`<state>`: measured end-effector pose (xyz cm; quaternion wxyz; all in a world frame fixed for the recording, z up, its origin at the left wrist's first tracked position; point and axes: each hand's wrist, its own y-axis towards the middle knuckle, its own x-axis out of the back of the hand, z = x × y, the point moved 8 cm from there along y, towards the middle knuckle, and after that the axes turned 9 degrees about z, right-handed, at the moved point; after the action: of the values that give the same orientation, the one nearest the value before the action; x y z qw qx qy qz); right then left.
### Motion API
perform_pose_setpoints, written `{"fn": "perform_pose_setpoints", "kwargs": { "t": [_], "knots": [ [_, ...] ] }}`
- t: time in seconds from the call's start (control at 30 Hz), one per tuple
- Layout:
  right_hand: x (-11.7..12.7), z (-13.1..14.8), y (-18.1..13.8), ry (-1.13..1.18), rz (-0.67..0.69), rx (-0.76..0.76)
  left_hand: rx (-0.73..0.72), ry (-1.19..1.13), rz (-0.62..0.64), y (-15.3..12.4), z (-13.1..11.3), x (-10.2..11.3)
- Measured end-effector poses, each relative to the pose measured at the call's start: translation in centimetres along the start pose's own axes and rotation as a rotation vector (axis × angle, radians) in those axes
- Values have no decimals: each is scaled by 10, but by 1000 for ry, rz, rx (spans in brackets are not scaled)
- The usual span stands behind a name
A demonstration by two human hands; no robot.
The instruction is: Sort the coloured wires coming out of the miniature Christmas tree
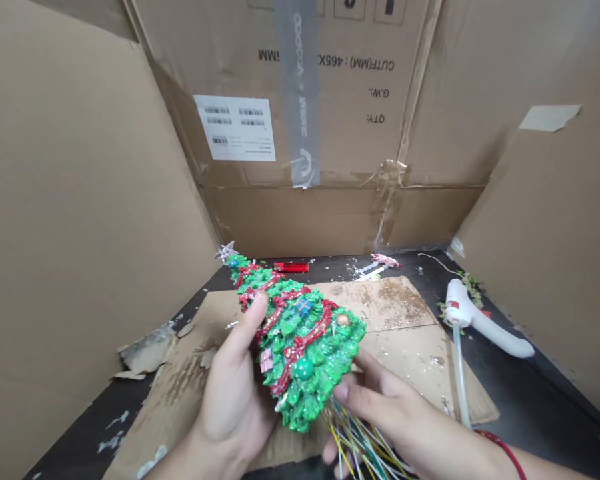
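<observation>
A glittery green Christmas tree ornament (307, 337) with red garlands, small gift and ball decorations and a pale star (225, 252) on top is held tilted, its tip to the upper left. My left hand (235, 383) is closed around its left side, thumb along the edge. At the base, my right hand (385, 393) grips the lower right edge with thumb and fingers. Below the base hangs a bundle of thin yellow, white and green wires or strands (360, 440), partly among my right hand's fingers; where they join the tree is hidden.
A stained cardboard sheet (410, 353) covers the dark table. To the right lies a white glue gun (487, 323) with a clear glue stick. Behind are a red lighter (291, 267) and scraps (375, 267). Cardboard walls (350, 220) enclose the back and sides.
</observation>
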<state>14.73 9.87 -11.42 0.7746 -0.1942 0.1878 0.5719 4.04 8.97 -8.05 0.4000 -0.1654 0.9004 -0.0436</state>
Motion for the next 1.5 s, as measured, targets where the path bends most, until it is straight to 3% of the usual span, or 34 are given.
{"fn": "perform_pose_setpoints", "kwargs": {
  "t": [0.13,0.3,0.67,1.0,1.1,1.23,1.33,1.4,1.5],
  "knots": [
    [-9,-21,-1,74,176,-163,-1,2,11,0,-1,-1],
    [-2,-29,-3,85,111,-231,-40,-13,5,4,-6,-1],
    [0,-11,-10,23,-32,-190,-92,-23,-86,9,-23,5],
    [0,-17,-6,187,-23,-165,-97,-65,-111,11,-22,8],
    [7,-16,-8,-60,-85,-186,-91,-67,-110,12,-20,9],
    [12,11,-14,-841,-214,-85,-113,-51,-129,10,-20,10],
    [6,21,-17,-1275,-230,-51,-120,-17,-132,8,-20,9],
    [-1,28,-18,-1494,-244,43,-124,1,-133,7,-19,9],
    [-19,41,-24,-1806,-281,342,-111,16,-127,6,-17,8]
  ]
}}
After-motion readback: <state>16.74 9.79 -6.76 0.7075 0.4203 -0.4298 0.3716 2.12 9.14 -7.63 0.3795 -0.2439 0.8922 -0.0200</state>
